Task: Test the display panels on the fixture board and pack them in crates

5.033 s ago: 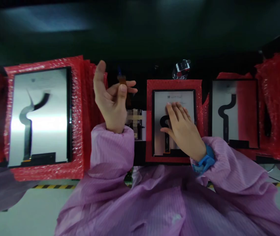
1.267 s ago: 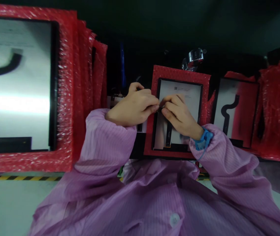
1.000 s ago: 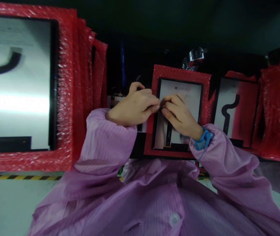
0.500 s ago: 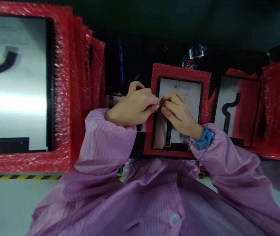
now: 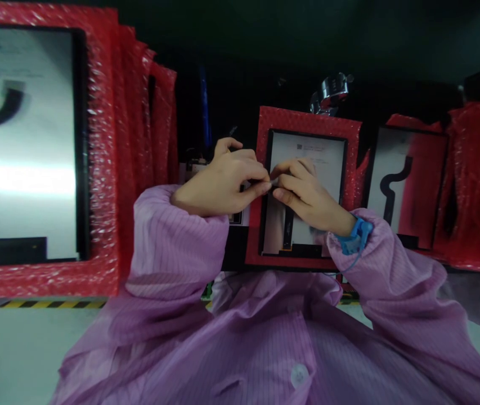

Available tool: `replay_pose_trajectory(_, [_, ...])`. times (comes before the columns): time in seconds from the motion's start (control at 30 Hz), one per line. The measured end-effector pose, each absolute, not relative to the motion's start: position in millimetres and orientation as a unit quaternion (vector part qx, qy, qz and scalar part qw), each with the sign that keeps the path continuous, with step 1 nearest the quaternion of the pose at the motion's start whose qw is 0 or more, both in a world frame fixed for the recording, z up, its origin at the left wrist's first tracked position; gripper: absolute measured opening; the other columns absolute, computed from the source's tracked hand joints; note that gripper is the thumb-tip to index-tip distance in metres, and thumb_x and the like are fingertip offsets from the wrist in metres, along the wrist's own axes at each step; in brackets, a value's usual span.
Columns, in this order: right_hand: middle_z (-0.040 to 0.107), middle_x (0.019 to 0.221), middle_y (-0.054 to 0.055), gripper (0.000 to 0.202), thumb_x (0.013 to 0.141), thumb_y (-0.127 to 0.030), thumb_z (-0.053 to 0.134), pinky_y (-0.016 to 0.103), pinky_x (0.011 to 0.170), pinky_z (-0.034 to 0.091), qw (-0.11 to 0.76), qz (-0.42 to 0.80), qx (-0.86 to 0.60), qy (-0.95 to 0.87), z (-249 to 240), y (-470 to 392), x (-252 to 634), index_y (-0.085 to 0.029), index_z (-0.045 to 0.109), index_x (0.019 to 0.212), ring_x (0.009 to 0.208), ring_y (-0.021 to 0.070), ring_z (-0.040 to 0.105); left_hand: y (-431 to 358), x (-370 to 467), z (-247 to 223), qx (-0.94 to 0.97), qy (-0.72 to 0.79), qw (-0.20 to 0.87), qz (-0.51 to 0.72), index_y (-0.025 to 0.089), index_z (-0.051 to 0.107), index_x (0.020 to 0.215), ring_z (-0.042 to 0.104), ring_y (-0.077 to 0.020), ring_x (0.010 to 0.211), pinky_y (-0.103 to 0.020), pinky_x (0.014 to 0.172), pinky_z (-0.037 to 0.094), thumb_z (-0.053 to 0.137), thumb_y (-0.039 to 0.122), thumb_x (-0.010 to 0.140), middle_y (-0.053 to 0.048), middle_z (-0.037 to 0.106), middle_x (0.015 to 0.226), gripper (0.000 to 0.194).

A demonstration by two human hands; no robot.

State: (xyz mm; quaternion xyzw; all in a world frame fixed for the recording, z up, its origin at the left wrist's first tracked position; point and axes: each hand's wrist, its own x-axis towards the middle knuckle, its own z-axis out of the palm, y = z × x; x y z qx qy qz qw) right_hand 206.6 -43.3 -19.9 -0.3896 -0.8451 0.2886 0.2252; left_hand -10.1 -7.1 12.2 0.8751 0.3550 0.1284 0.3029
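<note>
My left hand (image 5: 234, 177) is closed in a pinch, its thumb and forefinger meeting over the left edge of the middle display panel (image 5: 328, 154). Close beside it, my right hand (image 5: 303, 191) pinches too, fingertips nearly touching the left ones. Something small and pale shows between the fingertips, too small to name. The panel lies silver back up on a red bubble-wrap sheet (image 5: 269, 115). A black flex cable (image 5: 288, 228) runs down its back below my right hand, its upper part hidden. A blue wrist strap (image 5: 355, 235) circles my right wrist.
At the left, a large panel (image 5: 28, 169) rests on a stack of red bubble-wrap bags (image 5: 132, 140). To the right stands another panel (image 5: 395, 191), partly in red wrap, beside more red bags (image 5: 476, 185). Behind the middle panel is a shiny metal object (image 5: 330, 93).
My left hand has shifted slightly left and its finger and thumb have parted a little behind the tips. My right hand has barely moved.
</note>
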Motion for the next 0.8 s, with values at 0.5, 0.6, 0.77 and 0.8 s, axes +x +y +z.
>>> replay_pose_trajectory(0.5, [0.058, 0.120, 0.010, 0.052, 0.100, -0.061, 0.035, 0.046, 0.101, 0.035, 0.219, 0.280, -0.391, -0.849, -21.8, -44.4, 205.7, -0.018, 0.066, 0.097, 0.112, 0.0255, 0.044, -7.9, -8.7, 10.3, 0.867, 0.364, 0.314, 0.134, 0.021, 0.066, 0.071, 0.063, -0.0187, 0.083, -0.048, 0.112, 0.023, 0.054, 0.039, 0.087, 0.001, 0.067, 0.075, 0.027])
replay_pose_trajectory(0.6, [0.058, 0.121, 0.010, 0.055, 0.099, -0.064, 0.034, 0.046, 0.101, 0.035, 0.221, 0.282, -0.392, -0.847, -22.3, -44.6, 204.9, -0.019, 0.066, 0.097, 0.113, 0.0259, 0.044, -7.0, -7.5, 8.8, 0.864, 0.361, 0.323, 0.139, 0.022, 0.065, 0.071, 0.064, -0.0187, 0.083, -0.049, 0.114, 0.023, 0.056, 0.040, 0.085, 0.003, 0.066, 0.072, 0.025])
replay_pose_trajectory(0.77, [0.061, 0.116, 0.009, 0.056, 0.100, -0.066, 0.028, 0.047, 0.103, 0.037, 0.259, 0.316, -0.387, -0.827, -15.3, -45.6, 204.9, -0.020, 0.059, 0.097, 0.111, 0.0242, 0.050, -13.3, -12.2, 12.6, 0.869, 0.352, 0.272, 0.217, 0.020, 0.070, 0.086, 0.065, -0.0215, 0.095, -0.054, 0.116, 0.022, 0.055, 0.038, 0.091, -0.001, 0.070, 0.085, 0.024])
replay_pose_trajectory(0.8, [0.061, 0.114, 0.009, 0.056, 0.101, -0.065, 0.025, 0.047, 0.104, 0.037, 0.280, 0.326, -0.388, -0.815, -13.3, -46.1, 205.3, -0.020, 0.058, 0.100, 0.112, 0.0237, 0.052, -19.2, -14.5, 14.0, 0.862, 0.362, 0.246, 0.257, 0.019, 0.071, 0.098, 0.064, -0.0235, 0.103, -0.055, 0.116, 0.024, 0.054, 0.038, 0.093, -0.005, 0.072, 0.098, 0.026])
